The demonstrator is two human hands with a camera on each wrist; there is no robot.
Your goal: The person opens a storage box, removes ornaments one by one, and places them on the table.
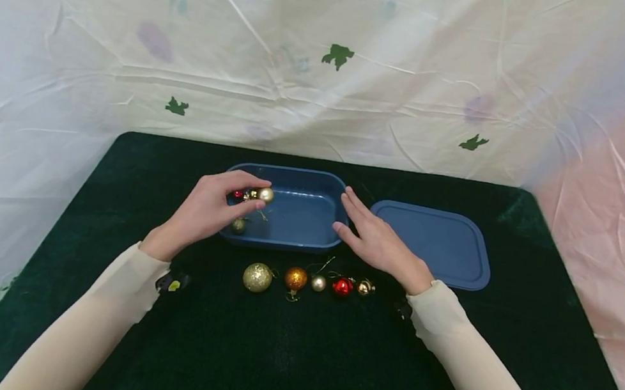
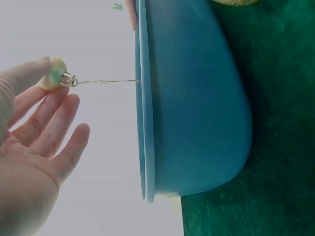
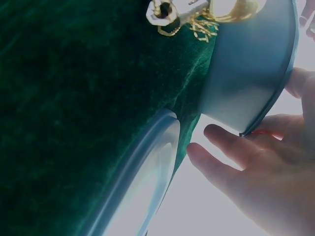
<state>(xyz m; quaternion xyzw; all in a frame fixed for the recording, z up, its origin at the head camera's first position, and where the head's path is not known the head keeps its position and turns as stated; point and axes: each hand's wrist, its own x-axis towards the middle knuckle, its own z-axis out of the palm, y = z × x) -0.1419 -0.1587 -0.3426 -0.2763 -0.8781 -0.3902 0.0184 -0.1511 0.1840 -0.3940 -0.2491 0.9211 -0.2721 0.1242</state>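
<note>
Fingers (image 1: 250, 180) of left hand (image 1: 204, 203), frame centre-left, pinch gold bauble (image 1: 265, 195); advise gentle lowering. Right hand (image 1: 378, 238), fingers spread, should steady blue box (image 1: 304, 215).

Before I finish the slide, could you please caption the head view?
Left hand pinching a pale gold ball over the blue box, right hand by its rim.

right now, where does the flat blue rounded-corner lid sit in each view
Head: the flat blue rounded-corner lid lies right of centre.
Left wrist: not in it.
Right wrist: lower left of centre, cut off by the bottom edge.
Shared landmark: the blue rectangular tub, in all three.
</note>
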